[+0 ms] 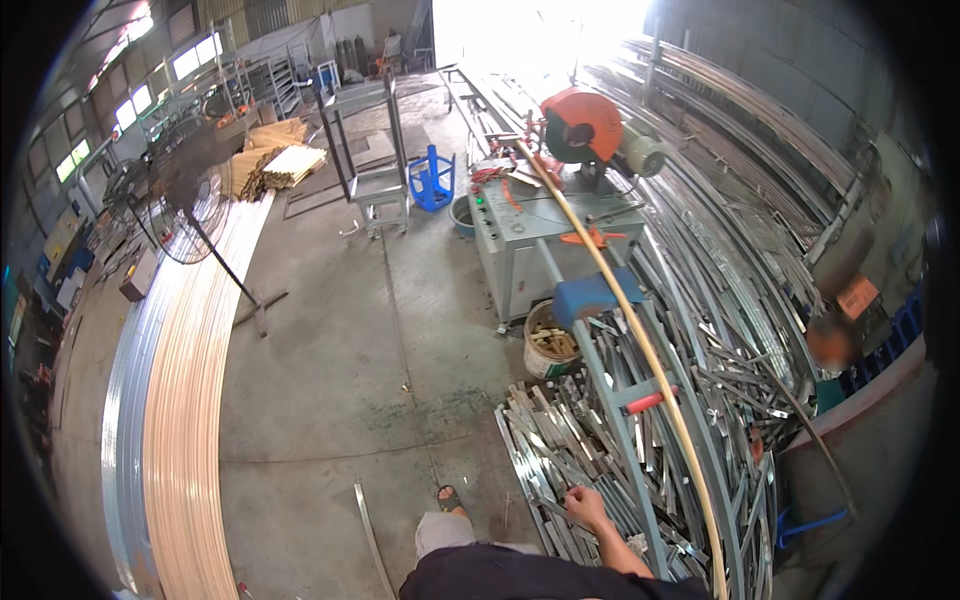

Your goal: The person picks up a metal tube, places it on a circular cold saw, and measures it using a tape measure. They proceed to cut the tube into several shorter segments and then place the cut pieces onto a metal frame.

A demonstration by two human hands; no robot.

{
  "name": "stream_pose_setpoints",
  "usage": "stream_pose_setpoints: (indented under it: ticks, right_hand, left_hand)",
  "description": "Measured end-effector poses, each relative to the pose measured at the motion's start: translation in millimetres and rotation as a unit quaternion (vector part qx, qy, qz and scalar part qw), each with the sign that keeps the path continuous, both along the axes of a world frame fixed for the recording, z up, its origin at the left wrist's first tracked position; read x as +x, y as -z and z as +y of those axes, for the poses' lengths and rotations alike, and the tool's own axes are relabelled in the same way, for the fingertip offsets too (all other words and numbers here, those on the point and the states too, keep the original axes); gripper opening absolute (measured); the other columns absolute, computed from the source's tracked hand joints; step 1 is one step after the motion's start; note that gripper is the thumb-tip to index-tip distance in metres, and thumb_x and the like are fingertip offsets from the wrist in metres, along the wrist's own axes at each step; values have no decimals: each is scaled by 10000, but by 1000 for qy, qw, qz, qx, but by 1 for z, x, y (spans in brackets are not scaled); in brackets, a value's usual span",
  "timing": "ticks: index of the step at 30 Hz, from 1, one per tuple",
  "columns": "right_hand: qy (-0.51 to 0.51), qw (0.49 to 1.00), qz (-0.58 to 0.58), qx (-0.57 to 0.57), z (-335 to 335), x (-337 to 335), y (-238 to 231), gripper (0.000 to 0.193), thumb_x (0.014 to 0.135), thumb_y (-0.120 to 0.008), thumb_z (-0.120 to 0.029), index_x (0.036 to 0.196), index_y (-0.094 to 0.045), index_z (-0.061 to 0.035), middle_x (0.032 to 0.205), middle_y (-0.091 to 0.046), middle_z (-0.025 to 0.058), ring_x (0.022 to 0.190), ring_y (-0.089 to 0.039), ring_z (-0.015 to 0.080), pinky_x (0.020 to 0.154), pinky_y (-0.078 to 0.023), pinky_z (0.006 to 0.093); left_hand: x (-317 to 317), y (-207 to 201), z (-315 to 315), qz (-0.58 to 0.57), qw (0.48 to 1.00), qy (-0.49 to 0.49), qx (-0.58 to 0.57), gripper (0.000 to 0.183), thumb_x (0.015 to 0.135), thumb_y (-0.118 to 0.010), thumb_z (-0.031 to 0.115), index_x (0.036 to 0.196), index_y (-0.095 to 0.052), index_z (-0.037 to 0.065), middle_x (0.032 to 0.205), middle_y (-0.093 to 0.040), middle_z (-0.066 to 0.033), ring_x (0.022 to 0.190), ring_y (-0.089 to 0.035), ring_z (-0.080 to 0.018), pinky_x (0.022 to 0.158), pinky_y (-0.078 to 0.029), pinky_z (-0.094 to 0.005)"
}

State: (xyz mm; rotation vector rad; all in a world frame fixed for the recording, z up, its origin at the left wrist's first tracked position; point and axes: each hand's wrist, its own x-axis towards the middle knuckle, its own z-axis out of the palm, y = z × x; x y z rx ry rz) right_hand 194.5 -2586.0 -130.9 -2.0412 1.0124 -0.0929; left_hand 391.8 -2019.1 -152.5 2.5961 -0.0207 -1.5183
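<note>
My right hand (588, 508) reaches out past my dark shirt at the lower edge, its fingers curled closed. What they hold, if anything, is hidden. Just beyond and beneath it lies a heap of short metal tube offcuts (545, 440). To the right of the hand, a long tan tube (655, 360) rests along a grey roller stand (601, 385) and runs up onto the table of an orange cut-off saw (582, 124). My left hand does not show.
A bucket of offcuts (551, 345) stands by the saw's grey cabinet (515, 265). Long tan profiles (185, 420) lie along the floor at left, near a standing fan (190, 205). A blue stool (432, 180) and a metal frame trolley (375, 185) stand farther off. One loose strip (370, 535) lies near my foot.
</note>
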Motion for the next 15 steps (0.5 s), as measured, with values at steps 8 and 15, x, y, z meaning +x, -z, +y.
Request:
stream_pose_setpoints:
  ticks: [8, 15]
  right_hand:
    - [-98, 977, 111, 157, -61, 224, 23, 234, 847, -642, -219, 943, -703, -15, 768, -712, 95, 642, -687, 161, 628, -544, 333]
    - [-170, 959, 220, 65, -143, 380, 41, 311, 772, -634, -328, 954, -740, -100, 966, -704, 176, 943, -664, 348, 851, -513, 447]
  left_hand:
    - [285, 5, -173, -73, 835, -363, -406, 220, 910, -650, 179, 1056, -635, 15, 876, -689, -64, 707, -658, -135, 563, -491, -245]
    - [467, 68, -230, -90, 871, -344, -339, 132, 928, -591, 132, 989, -639, 25, 826, -689, -93, 657, -666, -155, 509, -512, -280]
